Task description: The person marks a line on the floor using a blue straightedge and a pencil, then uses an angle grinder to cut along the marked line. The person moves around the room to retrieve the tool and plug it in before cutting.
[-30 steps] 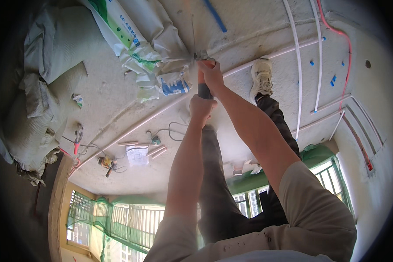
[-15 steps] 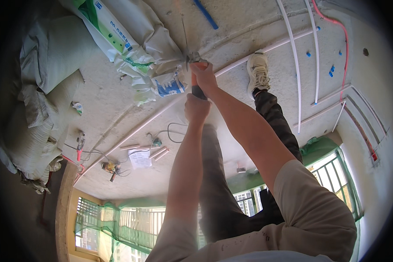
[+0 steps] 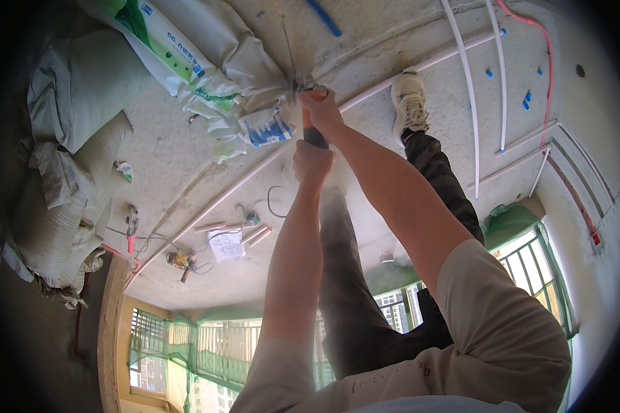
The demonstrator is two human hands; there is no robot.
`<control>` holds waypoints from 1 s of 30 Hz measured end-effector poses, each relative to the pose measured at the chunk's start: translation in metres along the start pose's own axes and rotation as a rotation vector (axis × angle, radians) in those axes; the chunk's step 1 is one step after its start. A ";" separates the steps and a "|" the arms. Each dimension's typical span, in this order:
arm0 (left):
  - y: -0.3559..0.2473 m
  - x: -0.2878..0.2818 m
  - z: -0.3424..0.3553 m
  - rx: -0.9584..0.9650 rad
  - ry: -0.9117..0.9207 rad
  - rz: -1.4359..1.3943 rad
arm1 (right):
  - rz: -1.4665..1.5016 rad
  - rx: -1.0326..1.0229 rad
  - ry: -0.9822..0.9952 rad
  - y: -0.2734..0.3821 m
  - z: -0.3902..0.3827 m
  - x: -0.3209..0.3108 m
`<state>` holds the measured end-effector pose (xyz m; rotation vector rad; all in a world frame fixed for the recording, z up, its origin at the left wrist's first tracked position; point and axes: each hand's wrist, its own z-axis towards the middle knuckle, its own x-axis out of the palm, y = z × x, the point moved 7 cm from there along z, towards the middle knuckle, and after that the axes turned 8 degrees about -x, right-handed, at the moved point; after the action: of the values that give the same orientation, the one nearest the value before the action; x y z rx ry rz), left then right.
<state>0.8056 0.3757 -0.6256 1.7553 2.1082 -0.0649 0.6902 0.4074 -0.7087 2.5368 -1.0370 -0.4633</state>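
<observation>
Both of my hands are closed around an angle grinder [image 3: 306, 118] with an orange body and a black rear end. My right hand [image 3: 324, 112] grips the orange part close to the metal head, while my left hand [image 3: 314, 163] wraps the rear end nearer to me. At the far side of the tool, its thin disc [image 3: 295, 89] stands on edge at the concrete floor [image 3: 365, 55]; how deep it sits cannot be made out. A narrow dark cut line [image 3: 286, 43] runs away from the disc. Pale dust hazes the area around my left leg.
Plastic sacks [image 3: 224, 65] lie just left of the grinder, with piled full sacks [image 3: 62, 199] farther left. A long pale pipe [image 3: 220, 199] crosses the floor beneath my arms. My right shoe [image 3: 410, 107] stands beside it. Cables, a power tool [image 3: 180, 261] and a paper sheet [image 3: 226, 245] lie lower left.
The whole view has shifted slightly. Both hands keep their hold on the grinder, which has barely moved against the floor.
</observation>
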 end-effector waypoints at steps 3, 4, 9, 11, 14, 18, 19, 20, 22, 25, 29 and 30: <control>0.002 0.001 0.003 -0.012 0.009 -0.001 | -0.023 0.017 -0.004 -0.005 0.005 0.002; 0.002 0.001 0.004 -0.011 0.006 -0.003 | -0.024 0.026 -0.008 -0.008 0.007 0.002; 0.002 0.004 0.009 -0.011 0.020 -0.023 | 0.036 0.000 0.003 -0.012 0.015 0.004; 0.001 0.003 0.010 -0.006 -0.004 -0.007 | 0.039 -0.036 0.015 -0.010 0.015 0.005; 0.002 0.008 0.011 -0.028 0.046 -0.017 | 0.066 -0.057 0.013 -0.007 0.014 0.004; -0.003 0.007 0.015 0.011 -0.027 0.003 | 0.084 -0.074 0.024 -0.006 0.020 0.004; -0.003 0.008 0.017 0.003 -0.019 0.010 | 0.081 -0.068 0.025 -0.008 0.021 0.005; -0.005 0.009 0.019 0.023 -0.021 -0.027 | 0.080 -0.068 0.023 -0.008 0.025 0.004; -0.001 0.014 0.022 -0.009 0.030 -0.060 | 0.036 -0.073 -0.020 -0.011 0.026 0.002; 0.002 0.012 0.022 0.025 0.016 -0.093 | -0.049 -0.033 -0.028 -0.015 0.026 0.002; -0.008 0.003 0.020 0.083 -0.050 -0.056 | -0.083 -0.122 -0.069 0.005 0.022 0.000; -0.014 -0.002 0.018 0.114 -0.101 -0.061 | -0.104 -0.131 -0.070 0.012 0.023 -0.001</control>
<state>0.7975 0.3658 -0.6443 1.7125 2.1212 -0.2898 0.6725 0.3957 -0.7233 2.4808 -0.8713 -0.6320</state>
